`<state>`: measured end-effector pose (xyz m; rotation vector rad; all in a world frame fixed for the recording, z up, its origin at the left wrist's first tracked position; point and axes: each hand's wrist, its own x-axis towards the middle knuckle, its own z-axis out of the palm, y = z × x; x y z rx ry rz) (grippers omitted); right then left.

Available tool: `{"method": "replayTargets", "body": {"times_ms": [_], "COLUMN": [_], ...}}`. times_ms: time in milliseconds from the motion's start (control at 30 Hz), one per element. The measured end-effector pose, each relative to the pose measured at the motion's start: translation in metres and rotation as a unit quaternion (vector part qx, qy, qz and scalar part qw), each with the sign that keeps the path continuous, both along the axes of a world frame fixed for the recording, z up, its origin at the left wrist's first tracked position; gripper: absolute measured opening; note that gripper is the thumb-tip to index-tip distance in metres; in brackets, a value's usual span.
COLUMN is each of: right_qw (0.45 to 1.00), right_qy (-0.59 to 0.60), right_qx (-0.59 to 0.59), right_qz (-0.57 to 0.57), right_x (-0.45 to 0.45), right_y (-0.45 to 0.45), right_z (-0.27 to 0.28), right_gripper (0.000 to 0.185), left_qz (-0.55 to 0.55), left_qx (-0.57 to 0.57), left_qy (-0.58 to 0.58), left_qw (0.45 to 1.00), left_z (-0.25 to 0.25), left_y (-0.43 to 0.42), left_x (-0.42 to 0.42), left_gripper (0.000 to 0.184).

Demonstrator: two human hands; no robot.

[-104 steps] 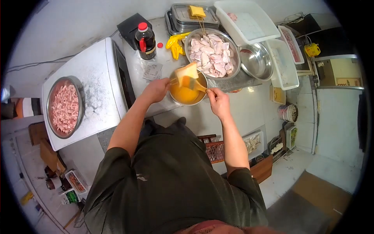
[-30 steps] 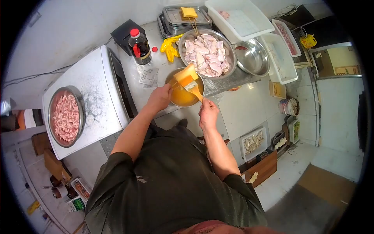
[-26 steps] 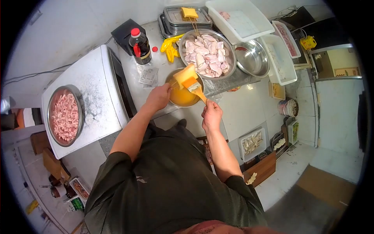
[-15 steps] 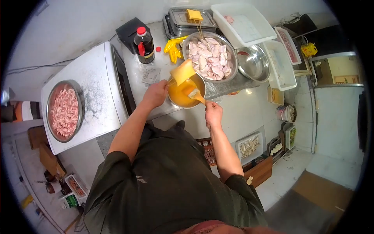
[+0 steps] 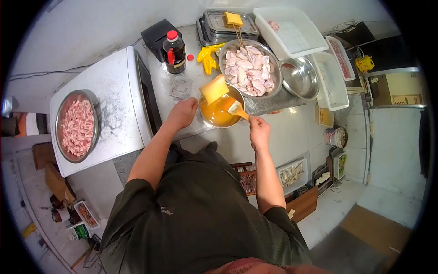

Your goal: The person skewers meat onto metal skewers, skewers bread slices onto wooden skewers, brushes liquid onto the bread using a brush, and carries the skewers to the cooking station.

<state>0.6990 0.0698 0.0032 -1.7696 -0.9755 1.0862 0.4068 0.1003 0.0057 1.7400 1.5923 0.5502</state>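
Note:
My left hand (image 5: 183,113) is closed on the sticks of a skewered bread slice (image 5: 213,89), a yellow square tilted over a steel bowl (image 5: 242,101). Orange-yellow liquid (image 5: 217,113) fills the bottom of the bowl. In my right hand (image 5: 259,132) is the orange handle of a basting brush (image 5: 238,110). The brush's pale bristles are over the bowl's right side, apart from the bread; whether they touch the liquid I cannot tell. Behind the bowl stands a large steel basin of raw chicken pieces (image 5: 248,68). Another skewered bread slice (image 5: 234,18) lies on stacked metal trays (image 5: 223,34).
A dark sauce bottle (image 5: 174,55), a yellow glove-like item (image 5: 208,58) and a clear packet (image 5: 180,87) lie near the bowl. White tubs (image 5: 292,34) and an empty steel basin (image 5: 301,80) stand right. A bowl of sliced meat (image 5: 76,125) sits left.
The brush has moved from the middle of the bowl toward its right side, with my right hand shifting right. The bread slice stays above the bowl's upper left. The whole view has shifted slightly.

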Motion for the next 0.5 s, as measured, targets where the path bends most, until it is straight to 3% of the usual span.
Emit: {"method": "replayTargets", "body": {"times_ms": [67,167,333,500], "right_qw": [0.987,0.973,0.962,0.970], "right_qy": [0.141,0.204,0.251,0.205], "right_qx": [-0.022,0.002,-0.001,-0.043], "right_qz": [-0.070,-0.107,-0.112,-0.126], "right_x": [-0.003,-0.009,-0.026,-0.018], "right_y": [-0.004,0.001,0.012,0.003], "right_z": [0.025,0.036,0.038,0.018], "right_gripper": [0.017,0.016,0.018,0.018], "left_qz": [0.000,-0.014,-0.042,-0.042], "left_qx": [-0.005,-0.023,-0.004,-0.010], "left_qy": [-0.004,-0.004,-0.014,-0.007], "left_qw": [1.000,1.000,0.999,0.999], "left_z": [0.003,0.001,-0.001,-0.002], "left_y": [-0.001,-0.001,-0.002,-0.001], "left_x": [0.004,0.009,0.016,0.011], "left_gripper": [0.021,0.021,0.022,0.021]}}
